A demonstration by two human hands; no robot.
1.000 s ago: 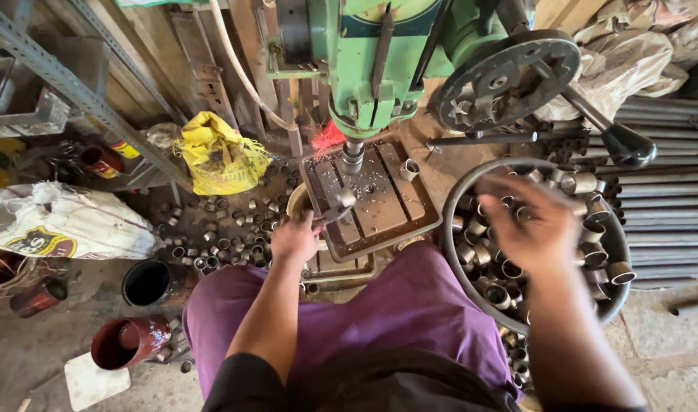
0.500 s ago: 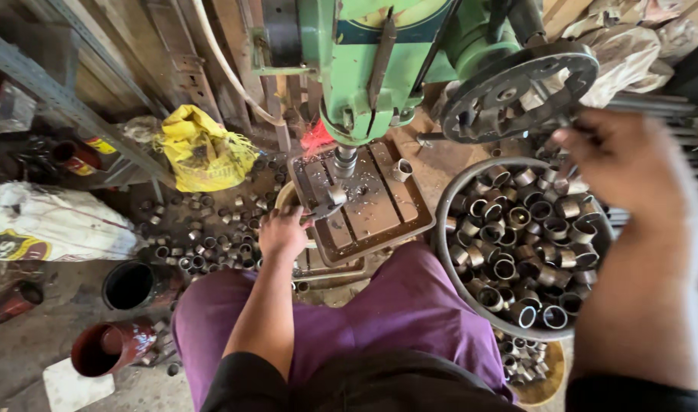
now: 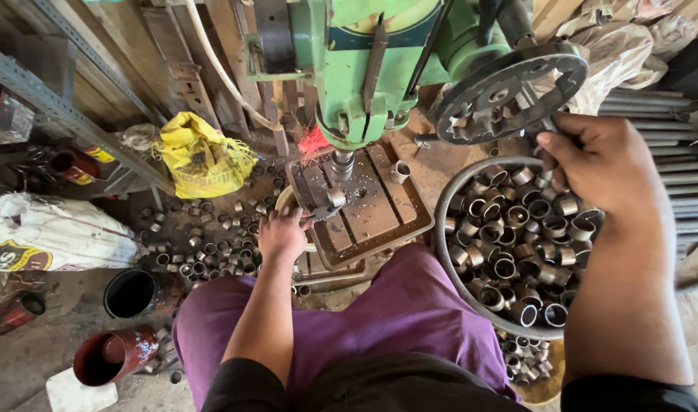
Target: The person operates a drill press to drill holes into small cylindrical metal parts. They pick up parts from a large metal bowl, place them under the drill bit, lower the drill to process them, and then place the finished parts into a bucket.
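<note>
A green drill press [image 3: 379, 61] stands over its slotted metal table [image 3: 368, 210]. My left hand [image 3: 282, 233] rests at the table's left edge, fingers on a small metal ring [image 3: 334, 198] held under the drill chuck [image 3: 341, 164]. My right hand [image 3: 601, 164] is closed around a spoke handle of the dark feed wheel [image 3: 509, 90] at the upper right. A second ring [image 3: 399, 172] stands loose on the table's far side. My legs in purple trousers [image 3: 379, 320] are below.
A round metal basin [image 3: 444, 252] full of several metal rings sits at the right. More rings litter the floor [image 3: 204, 244] at the left. A yellow bag [image 3: 200, 160], a white sack [image 3: 51, 236], two dark cans [image 3: 131, 294] and stacked pipes [image 3: 669, 137] surround the spot.
My right hand rose from over the basin of rings up to the feed wheel and closed on its handle. My left hand stayed at the table's left edge.
</note>
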